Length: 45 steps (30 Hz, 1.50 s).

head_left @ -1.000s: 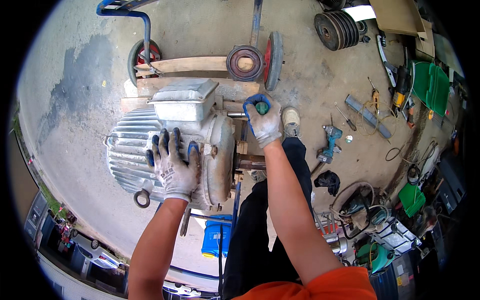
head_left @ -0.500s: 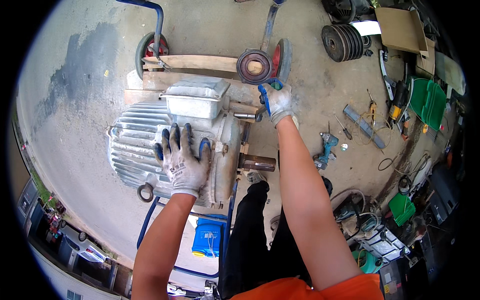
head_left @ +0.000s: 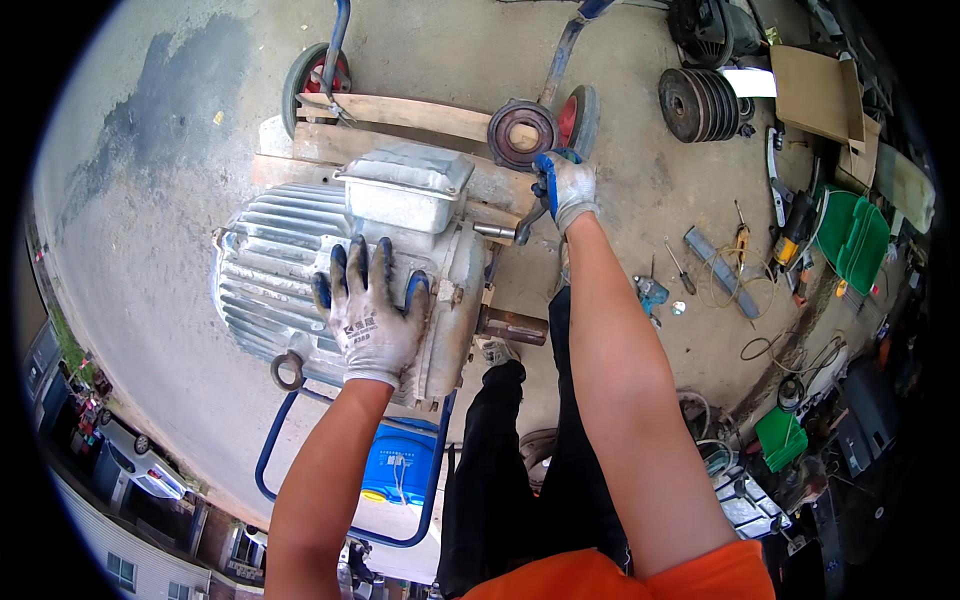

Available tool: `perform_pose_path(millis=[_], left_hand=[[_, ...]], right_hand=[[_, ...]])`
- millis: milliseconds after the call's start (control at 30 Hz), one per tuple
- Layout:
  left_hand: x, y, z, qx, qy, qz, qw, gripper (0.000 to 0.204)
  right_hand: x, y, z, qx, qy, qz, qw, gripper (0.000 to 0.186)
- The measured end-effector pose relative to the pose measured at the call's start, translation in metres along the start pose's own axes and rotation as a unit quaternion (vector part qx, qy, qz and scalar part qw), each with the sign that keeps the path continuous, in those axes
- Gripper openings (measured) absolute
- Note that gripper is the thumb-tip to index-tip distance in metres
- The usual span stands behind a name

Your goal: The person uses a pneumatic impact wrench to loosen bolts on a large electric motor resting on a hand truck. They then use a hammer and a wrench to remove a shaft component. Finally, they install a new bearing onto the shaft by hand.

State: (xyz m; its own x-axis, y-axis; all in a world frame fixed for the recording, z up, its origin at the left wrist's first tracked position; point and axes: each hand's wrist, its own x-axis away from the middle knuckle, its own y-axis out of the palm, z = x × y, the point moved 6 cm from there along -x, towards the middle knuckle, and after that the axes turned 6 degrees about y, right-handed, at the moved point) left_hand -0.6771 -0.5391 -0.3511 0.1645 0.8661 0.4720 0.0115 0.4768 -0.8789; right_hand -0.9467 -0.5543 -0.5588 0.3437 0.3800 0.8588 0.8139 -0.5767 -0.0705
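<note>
A grey electric motor [head_left: 285, 235] with a finned housing lies on wooden boards across a hand cart. My left hand [head_left: 372, 325], in a white glove with dark blue fingertips, rests flat on the housing with its fingers spread. Above it sits the motor's metal terminal box [head_left: 400, 208]. My right hand [head_left: 571, 187], gloved too, is wrapped round the handle of a socket wrench [head_left: 526, 228]. The wrench's silver socket points at the motor's end cover [head_left: 455, 290]; its tip meets the cover's edge, and the bolt there is hidden. Below it the bare shaft [head_left: 513, 326] sticks out.
A round pulley-like part [head_left: 522, 134] sits by the cart wheel [head_left: 578, 122]. On the ground to the right lie a grooved pulley [head_left: 690, 105], a cordless drill [head_left: 650, 292], a screwdriver [head_left: 681, 270] and a green dustpan [head_left: 855, 240]. A blue container [head_left: 402, 462] stands below the motor.
My right hand has swung the wrench handle slightly down and toward the right. My left hand stays flat on the housing. The whole view has shifted a little.
</note>
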Motion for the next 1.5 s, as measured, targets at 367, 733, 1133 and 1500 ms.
perform_pose_path(millis=[367,733,1133,1500], left_hand=[[-0.002,0.001,0.001,-0.005,0.005,0.014,1.000,0.066],[0.001,-0.003,0.000,-0.011,0.003,0.031,0.999,0.064],[0.000,0.003,0.000,-0.017,0.003,0.028,0.999,0.066],[-0.001,0.006,-0.001,-0.011,0.004,0.025,1.000,0.066]], right_hand=[[-0.010,0.005,-0.012,0.019,0.015,-0.045,0.999,0.010],[0.109,-0.010,0.049,-0.096,-0.230,-0.015,0.968,0.010],[0.036,-0.007,0.019,-0.004,-0.187,0.076,0.979,0.014],[0.056,0.001,-0.007,-0.070,-0.128,0.045,0.988,0.011]])
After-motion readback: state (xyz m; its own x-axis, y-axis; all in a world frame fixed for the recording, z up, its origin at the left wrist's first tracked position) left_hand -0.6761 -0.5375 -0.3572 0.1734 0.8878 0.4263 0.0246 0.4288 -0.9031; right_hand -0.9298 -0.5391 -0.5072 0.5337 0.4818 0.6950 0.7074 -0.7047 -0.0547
